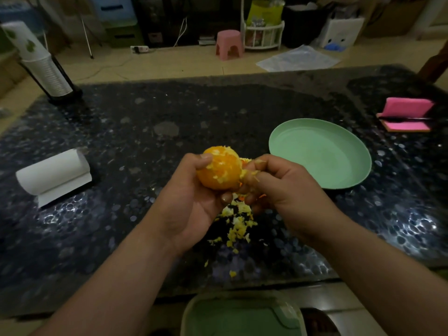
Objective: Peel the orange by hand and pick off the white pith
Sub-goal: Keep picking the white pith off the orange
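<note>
orange in the left hand, right hand picking at its side

the left hand [194, 190] cups the orange [219, 168] above the dark speckled table [121, 122], fingers curled under and behind it, thumb pressed on its upper left; the fruit is mostly stripped of peel, its flesh showing with flecks of white pith [220, 163] clinging to it; the right hand [274, 183] sits just beside the orange on its right, fingers bent tight and fingertips against the fruit's side, pinching at pale scraps there; exactly what is caught between those fingertips is too blurred to tell, though yellowish bits stick to them; below both hands a scatter of peel and pith scraps [238, 221] lies on the table, trailing toward the near edge; a green plate [344, 175] rests on the table to the right, near the right hand but apart from it; a roll of white paper [53, 173] lies on the left; a stack of paper cups [41, 66] leans in a black holder at the far left corner; a pink sponge [407, 115] sits at the far right; a green bin [242, 316] shows below the table's near edge; a pink stool [229, 43] stands on the floor beyond.
</note>
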Demonstrator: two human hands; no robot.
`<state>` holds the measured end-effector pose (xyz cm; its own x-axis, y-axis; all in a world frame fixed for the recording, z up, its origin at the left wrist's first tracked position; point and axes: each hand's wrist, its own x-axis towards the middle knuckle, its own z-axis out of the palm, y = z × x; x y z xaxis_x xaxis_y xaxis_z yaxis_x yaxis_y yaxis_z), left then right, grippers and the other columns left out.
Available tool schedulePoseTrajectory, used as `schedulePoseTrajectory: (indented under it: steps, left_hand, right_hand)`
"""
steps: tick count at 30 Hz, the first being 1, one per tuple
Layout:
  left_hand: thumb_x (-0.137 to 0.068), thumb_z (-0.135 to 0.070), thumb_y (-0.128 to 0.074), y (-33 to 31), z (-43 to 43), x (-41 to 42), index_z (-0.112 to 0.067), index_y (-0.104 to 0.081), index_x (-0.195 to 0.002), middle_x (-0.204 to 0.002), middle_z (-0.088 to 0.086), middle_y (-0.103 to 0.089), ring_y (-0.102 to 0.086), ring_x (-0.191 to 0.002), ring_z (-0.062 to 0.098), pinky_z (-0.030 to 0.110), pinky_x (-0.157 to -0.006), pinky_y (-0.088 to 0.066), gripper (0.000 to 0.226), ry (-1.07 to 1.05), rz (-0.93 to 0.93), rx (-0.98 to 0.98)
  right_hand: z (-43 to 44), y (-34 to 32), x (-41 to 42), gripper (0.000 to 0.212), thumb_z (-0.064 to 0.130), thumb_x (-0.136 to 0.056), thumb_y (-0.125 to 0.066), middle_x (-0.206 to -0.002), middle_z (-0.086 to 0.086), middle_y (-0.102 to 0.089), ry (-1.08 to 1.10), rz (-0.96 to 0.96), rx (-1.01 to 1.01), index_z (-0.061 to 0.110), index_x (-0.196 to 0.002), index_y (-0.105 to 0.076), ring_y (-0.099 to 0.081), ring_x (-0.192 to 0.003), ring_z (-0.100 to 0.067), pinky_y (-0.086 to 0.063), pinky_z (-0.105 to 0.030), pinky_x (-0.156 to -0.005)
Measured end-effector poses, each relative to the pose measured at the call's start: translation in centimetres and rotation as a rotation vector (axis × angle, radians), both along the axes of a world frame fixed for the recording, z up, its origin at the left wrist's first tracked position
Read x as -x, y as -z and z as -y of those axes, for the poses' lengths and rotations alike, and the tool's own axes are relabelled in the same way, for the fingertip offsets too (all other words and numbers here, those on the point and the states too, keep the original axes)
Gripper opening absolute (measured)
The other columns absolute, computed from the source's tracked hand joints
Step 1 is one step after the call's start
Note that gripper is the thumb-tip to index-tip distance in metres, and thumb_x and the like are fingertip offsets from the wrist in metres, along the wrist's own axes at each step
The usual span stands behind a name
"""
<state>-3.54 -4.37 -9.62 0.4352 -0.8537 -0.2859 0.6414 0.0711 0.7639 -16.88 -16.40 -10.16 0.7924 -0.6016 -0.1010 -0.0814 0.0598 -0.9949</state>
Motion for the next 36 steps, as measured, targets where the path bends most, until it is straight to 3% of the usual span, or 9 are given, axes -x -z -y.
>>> schedulePoseTrajectory:
  steps: [12,16,19,22,24,26,28,31,36]
  left_hand:
    - [-0.094,-0.038,-0.052,0.3,-1.2,-0.6,-0.002,-0.058,-0.127,-0.113,0.02,-0.059,-0.055,-0.076,0.021,0.021,-0.053,-0.041,0.049,0.037,-0.255,0.037]
    - [-0.095,-0.041,-0.05,0.4,-1.7,-1.2,-0.003,-0.059,-0.117,-0.103,0.017,-0.062,-0.051,-0.072,0.018,0.02,-0.055,-0.036,0.045,0.029,-0.286,0.044]
    - [-0.096,-0.039,-0.051,0.1,-1.7,-1.4,-0.003,-0.061,-0.116,-0.1,0.017,-0.063,-0.052,-0.07,0.02,0.021,-0.051,-0.037,0.043,0.001,-0.201,-0.003]
    - [-0.1,-0.036,-0.05,0.0,-1.7,-1.5,-0.004,-0.061,-0.123,-0.096,0.014,-0.066,-0.055,-0.069,0.021,0.023,-0.049,-0.042,0.041,-0.055,-0.111,-0.056]
    - [-0.101,-0.036,-0.049,0.0,-1.7,-1.5,-0.006,-0.059,-0.128,-0.096,0.013,-0.067,-0.056,-0.068,0.021,0.024,-0.05,-0.042,0.042,-0.066,-0.066,-0.075]
    - [-0.102,-0.036,-0.049,0.1,-1.7,-1.4,-0.008,-0.057,-0.132,-0.095,0.012,-0.067,-0.056,-0.068,0.02,0.025,-0.051,-0.042,0.043,-0.056,-0.036,-0.091]
    - [-0.103,-0.036,-0.049,0.0,-1.8,-1.1,-0.009,-0.057,-0.133,-0.094,0.01,-0.066,-0.056,-0.069,0.019,0.025,-0.053,-0.042,0.041,-0.037,-0.028,-0.102]
    - [-0.105,-0.041,-0.047,-0.3,-1.8,-0.9,-0.009,-0.06,-0.128,-0.098,0.014,-0.066,-0.055,-0.068,0.018,0.022,-0.05,-0.044,0.042,0.001,-0.07,-0.097]
    - [-0.103,-0.065,-0.043,-0.1,-1.6,-0.9,-0.008,-0.073,-0.108,-0.093,0.016,-0.067,-0.05,-0.058,0.014,0.016,-0.04,-0.036,0.064,0.005,-0.101,-0.161]
  right_hand:
    - [-0.2,-0.2,-0.4,0.026,0.005,-0.1,-0.06,-0.077,-0.008,-0.066,-0.154,0.044,-0.307,0.02,-0.081,-0.07,-0.058,-0.062,-0.015,-0.047,-0.023,-0.054]
    - [0.0,0.0,-0.6,0.028,0.012,-0.095,-0.066,-0.078,-0.006,-0.068,-0.165,0.055,-0.336,0.028,-0.075,-0.077,-0.059,-0.063,-0.015,-0.048,-0.024,-0.055]
    - [0.4,0.5,-0.7,0.02,0.015,-0.097,-0.069,-0.087,-0.005,-0.076,-0.12,-0.026,-0.154,0.028,-0.087,-0.08,-0.067,-0.071,-0.016,-0.054,-0.029,-0.06]
    - [0.3,1.6,-0.8,0.03,0.01,-0.106,-0.057,-0.092,0.007,-0.077,-0.037,-0.258,0.361,0.033,-0.108,-0.076,-0.072,-0.077,-0.007,-0.061,-0.034,-0.067]
    - [0.0,2.1,-1.1,0.016,0.022,-0.104,-0.061,-0.092,0.008,-0.074,0.005,-0.338,0.576,0.031,-0.105,-0.074,-0.069,-0.079,-0.009,-0.061,-0.042,-0.074]
    - [-0.2,2.1,-1.1,0.016,0.036,-0.101,-0.064,-0.092,0.005,-0.073,0.043,-0.341,0.66,0.026,-0.096,-0.075,-0.067,-0.085,-0.012,-0.057,-0.041,-0.08]
    - [-0.3,1.5,-1.1,0.008,0.03,-0.099,-0.067,-0.1,0.008,-0.07,0.072,-0.304,0.715,0.027,-0.099,-0.075,-0.064,-0.093,-0.008,-0.054,-0.033,-0.085]
    - [-0.8,0.6,-1.0,0.004,0.028,-0.098,-0.071,-0.102,0.014,-0.069,0.093,-0.243,0.703,0.031,-0.1,-0.072,-0.061,-0.094,-0.002,-0.044,-0.014,-0.075]
    - [-1.2,0.1,-0.7,0.011,0.027,-0.096,-0.072,-0.1,0.016,-0.071,0.109,-0.151,0.676,0.032,-0.107,-0.072,-0.066,-0.096,-0.001,-0.05,-0.017,-0.079]
